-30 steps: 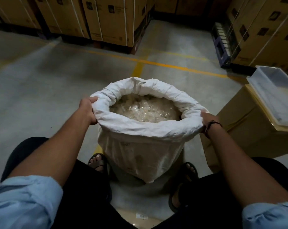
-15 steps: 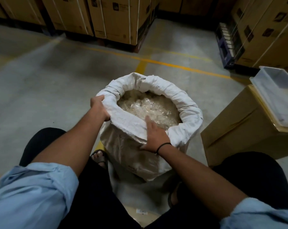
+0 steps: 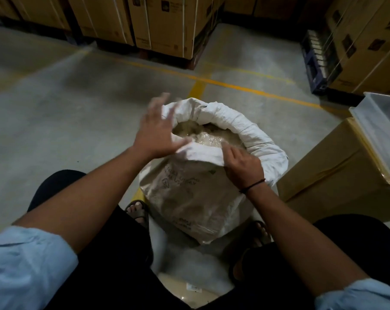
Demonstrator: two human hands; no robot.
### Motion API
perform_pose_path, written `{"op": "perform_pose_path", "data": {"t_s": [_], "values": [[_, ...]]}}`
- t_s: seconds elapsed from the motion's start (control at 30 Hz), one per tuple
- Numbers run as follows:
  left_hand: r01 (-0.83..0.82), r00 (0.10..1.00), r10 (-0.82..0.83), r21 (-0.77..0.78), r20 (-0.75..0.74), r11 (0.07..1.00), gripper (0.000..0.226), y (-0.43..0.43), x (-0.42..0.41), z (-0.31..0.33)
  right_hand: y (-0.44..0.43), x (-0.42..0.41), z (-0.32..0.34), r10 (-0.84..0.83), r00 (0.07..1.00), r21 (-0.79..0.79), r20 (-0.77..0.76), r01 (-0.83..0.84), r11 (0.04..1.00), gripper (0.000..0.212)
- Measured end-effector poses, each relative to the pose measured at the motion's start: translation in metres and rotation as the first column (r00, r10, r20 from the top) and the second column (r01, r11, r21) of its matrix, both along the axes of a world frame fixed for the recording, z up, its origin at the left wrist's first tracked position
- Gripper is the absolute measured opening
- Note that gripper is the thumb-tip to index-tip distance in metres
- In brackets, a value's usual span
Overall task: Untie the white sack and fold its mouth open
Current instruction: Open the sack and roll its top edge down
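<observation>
The white sack [image 3: 189, 198] stands on the floor between my feet. Its mouth is open, with the rim [image 3: 252, 133] rolled outward into a thick white cuff. Pale clear-wrapped contents [image 3: 207, 136] fill it near the top. My left hand [image 3: 158, 128] is blurred, fingers spread, over the left side of the rim, and seems to hold nothing. My right hand [image 3: 241, 162] pinches the near part of the rolled rim, fingers curled over the edge. A dark band circles the right wrist.
A cardboard box [image 3: 337, 173] stands close on the right with a clear plastic tray [image 3: 382, 130] on top. Stacked cartons [image 3: 162, 25] on pallets line the back, more cartons [image 3: 366, 45] at right. Yellow lines [image 3: 234, 86] cross the concrete floor.
My left hand let go of the left rim and lifted with fingers spread. My right hand shifted along the near rim. The sack tilted slightly and the view moved closer.
</observation>
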State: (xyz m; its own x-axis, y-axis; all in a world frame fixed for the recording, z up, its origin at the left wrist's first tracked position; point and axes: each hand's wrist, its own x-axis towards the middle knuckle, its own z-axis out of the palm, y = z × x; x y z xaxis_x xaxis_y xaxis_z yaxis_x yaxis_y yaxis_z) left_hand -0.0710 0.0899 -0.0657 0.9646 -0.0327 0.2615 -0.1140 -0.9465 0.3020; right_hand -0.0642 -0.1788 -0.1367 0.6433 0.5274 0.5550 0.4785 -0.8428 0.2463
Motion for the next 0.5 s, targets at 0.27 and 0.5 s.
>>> {"op": "perform_pose_path", "data": {"t_s": [0.27,0.5], "values": [[0.47,0.877,-0.363,0.41,-0.314,0.781,0.097,-0.032,-0.005,-0.039,0.013,-0.014,-0.003,0.2,0.974,0.01,-0.111,-0.2,0.98,0.05],[0.453,0.819,-0.559,0.457,0.125,0.765,0.033,-0.031,-0.007,-0.063,0.011,-0.028,0.002,0.118,0.439,0.168,-0.891,0.077,0.983,0.131]]}}
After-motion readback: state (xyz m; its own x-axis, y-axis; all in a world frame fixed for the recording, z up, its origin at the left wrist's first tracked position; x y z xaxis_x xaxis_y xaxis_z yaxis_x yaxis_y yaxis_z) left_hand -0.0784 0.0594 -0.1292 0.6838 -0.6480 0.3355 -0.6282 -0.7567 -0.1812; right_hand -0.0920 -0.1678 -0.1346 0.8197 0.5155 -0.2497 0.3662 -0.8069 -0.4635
